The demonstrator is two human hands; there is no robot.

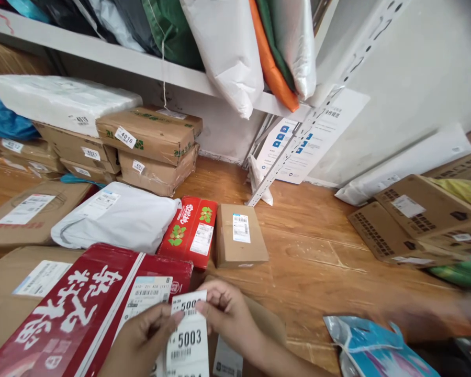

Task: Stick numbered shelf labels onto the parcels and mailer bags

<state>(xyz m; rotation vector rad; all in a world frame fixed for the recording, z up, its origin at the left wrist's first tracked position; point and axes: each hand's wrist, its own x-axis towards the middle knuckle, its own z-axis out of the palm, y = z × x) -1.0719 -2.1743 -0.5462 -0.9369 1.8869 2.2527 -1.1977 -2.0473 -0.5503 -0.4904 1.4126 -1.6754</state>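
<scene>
My left hand [141,337] and my right hand [225,314] meet low in the middle, both pinching a white strip of number stickers [187,340] printed 5003. The left thumb and fingers press the strip's left edge; the right fingertips pinch its top sticker. Under the hands lies a brown cardboard parcel [267,324], mostly hidden. A large red box with white characters [82,309] and a shipping label lies just left of the hands.
On the wooden floor: a small brown box [239,235], a red carton [190,230], a white poly bag [118,214], stacked cardboard parcels [149,146] at left. A shelf [141,63] holds bagged parcels above. More boxes [412,220] lie right, a blue bag [377,348] lower right.
</scene>
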